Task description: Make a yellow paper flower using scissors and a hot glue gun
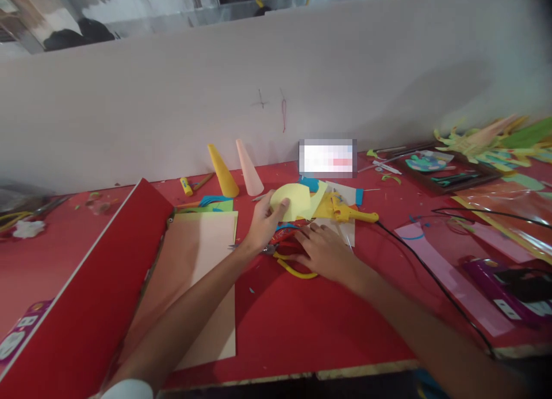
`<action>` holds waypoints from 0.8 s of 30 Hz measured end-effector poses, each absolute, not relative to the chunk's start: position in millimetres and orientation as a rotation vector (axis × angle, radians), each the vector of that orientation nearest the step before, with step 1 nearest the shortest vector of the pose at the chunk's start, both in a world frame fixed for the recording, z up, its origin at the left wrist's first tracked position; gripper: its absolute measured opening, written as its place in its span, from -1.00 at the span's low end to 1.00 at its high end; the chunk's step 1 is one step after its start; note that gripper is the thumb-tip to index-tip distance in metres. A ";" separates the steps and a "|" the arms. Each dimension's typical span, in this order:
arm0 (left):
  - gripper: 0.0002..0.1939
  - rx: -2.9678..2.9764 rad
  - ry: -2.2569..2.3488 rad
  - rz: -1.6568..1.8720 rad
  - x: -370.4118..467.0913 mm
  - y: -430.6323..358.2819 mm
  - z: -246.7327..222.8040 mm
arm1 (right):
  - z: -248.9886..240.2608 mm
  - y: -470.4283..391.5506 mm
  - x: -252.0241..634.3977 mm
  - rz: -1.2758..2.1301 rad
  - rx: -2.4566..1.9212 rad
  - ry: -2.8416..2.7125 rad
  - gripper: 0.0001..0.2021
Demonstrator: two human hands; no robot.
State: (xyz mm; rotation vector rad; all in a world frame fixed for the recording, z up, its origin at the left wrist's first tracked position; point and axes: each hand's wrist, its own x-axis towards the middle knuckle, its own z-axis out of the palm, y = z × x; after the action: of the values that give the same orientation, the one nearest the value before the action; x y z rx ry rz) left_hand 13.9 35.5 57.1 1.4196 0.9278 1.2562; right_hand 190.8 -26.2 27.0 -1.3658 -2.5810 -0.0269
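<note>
My left hand [264,219] pinches a pale yellow piece of curved paper [293,201] between thumb and fingers, above the middle of the red table. Just to the right, my right hand [323,246] is low over the table, fingers bent over scissors with yellow handles [297,271]; whether it grips them is unclear. The scissors' blades point left. Behind the right hand lies a yellow glue gun [353,214] with a black cord. A yellow cone [223,172] and a pale pink cone [250,169] stand upright near the white wall.
Large peach sheets [211,307] lie at the left beside a red divider [95,278]. Toward the right are pink paper strips [457,284], a purple package [509,290] and a dark tray [444,183] of scraps. A glue stick [186,186] lies behind the sheets.
</note>
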 end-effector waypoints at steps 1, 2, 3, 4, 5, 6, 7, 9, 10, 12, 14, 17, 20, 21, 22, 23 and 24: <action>-0.55 1.418 0.942 1.258 12.8 35.5 62.6 | 27.1 -28.2 188.6 -0.039 -1.354 -2.611 -0.56; -0.56 1.427 0.955 1.256 11.7 35.4 68.0 | 27.1 -29.5 186.7 -0.044 -1.335 -2.633 -0.55; -0.56 1.443 0.964 1.252 10.7 35.0 73.2 | 26.8 -30.3 185.2 -0.047 -1.310 -2.649 -0.53; -0.57 1.460 0.966 1.253 9.9 34.6 78.1 | 26.2 -30.6 184.0 -0.050 -1.282 -2.662 -0.52; -0.57 1.473 0.964 1.256 9.2 34.1 82.8 | 25.5 -30.6 183.3 -0.052 -1.254 -2.671 -0.52; -0.58 1.480 0.957 1.260 8.6 33.4 87.2 | 24.5 -30.4 182.9 -0.050 -1.228 -2.674 -0.54; -0.59 1.482 0.944 1.263 8.2 32.5 91.4 | 23.4 -30.2 182.7 -0.040 -1.205 -2.670 -0.58; -0.60 1.484 0.896 1.262 7.7 30.1 99.1 | 20.8 -29.6 183.2 0.003 -1.137 -2.657 -0.66; -0.60 1.490 0.865 1.254 7.7 28.4 102.5 | 19.2 -29.2 183.9 0.033 -1.095 -2.652 -0.71; -0.56 1.504 0.806 1.233 7.6 24.2 108.9 | 15.0 -27.5 186.0 0.087 -1.037 -2.631 -0.81; -0.53 1.532 0.770 1.225 7.6 19.1 114.7 | 9.2 -23.9 188.9 0.120 -1.047 -2.591 -0.85; -0.54 1.554 0.730 1.261 6.8 10.1 124.1 | 0.2 -15.2 193.3 0.240 -1.189 -2.430 -0.83; -0.52 1.520 0.714 1.299 4.9 0.4 134.7 | -1.1 -7.7 194.1 0.608 -1.258 -2.118 -0.74; -0.52 1.504 0.729 1.307 4.3 -2.4 137.9 | 1.2 -6.7 193.1 0.747 -1.233 -1.990 -0.72; -0.51 1.488 0.749 1.316 3.6 -4.7 140.5 | 4.7 -6.5 191.6 0.875 -1.193 -1.865 -0.71; -0.51 1.471 0.770 1.328 3.0 -6.1 142.4 | 8.9 -7.3 189.6 0.993 -1.150 -1.744 -0.69; -0.52 1.453 0.788 1.341 2.5 -6.6 143.4 | 13.5 -8.9 187.4 1.099 -1.109 -1.640 -0.66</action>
State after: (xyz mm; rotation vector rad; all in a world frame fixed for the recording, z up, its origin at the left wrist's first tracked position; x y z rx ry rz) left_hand 2.5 -6.6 143.4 1.4527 0.7880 1.3414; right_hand 187.4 -8.9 13.5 -1.1088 -1.6400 1.0995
